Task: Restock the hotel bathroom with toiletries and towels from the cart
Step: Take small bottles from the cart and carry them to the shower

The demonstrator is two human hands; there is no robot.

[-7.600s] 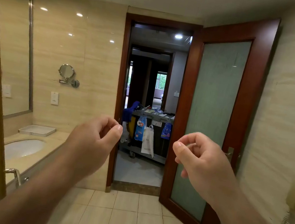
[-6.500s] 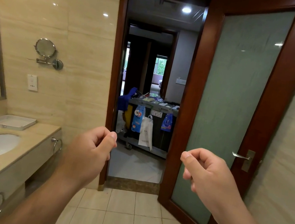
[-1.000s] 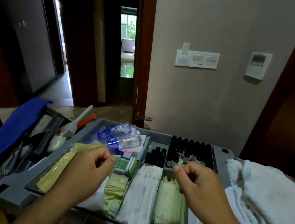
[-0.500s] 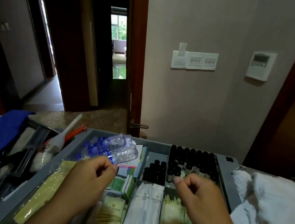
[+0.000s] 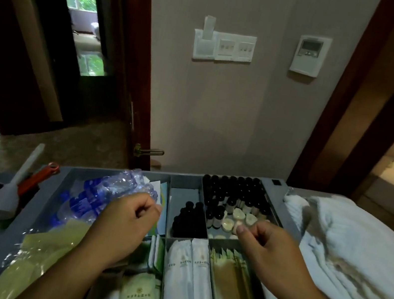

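Grey tray (image 5: 183, 195): sorted compartments, so I pick quickly.
Left hand (image 5: 125, 223): clenched, empty, over tray.
Right hand (image 5: 269, 254): clenched, empty, beside tray's bottles (image 5: 233, 192).

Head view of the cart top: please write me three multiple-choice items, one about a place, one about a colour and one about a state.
1. Where do the folded white towels lie relative to the grey tray?
A. to its left
B. to its right
C. inside it

2. What colour are the caps of the small bottles in the far right compartment?
A. black
B. red
C. yellow

3. How are the clear water bottles placed?
A. standing upright
B. hanging from a hook
C. lying on their sides

Answers:
1 B: the towels are piled beside the tray's right edge.
2 A: every cap in view there is black.
3 C: they lie flat in the far left compartment, with their blue labels showing.
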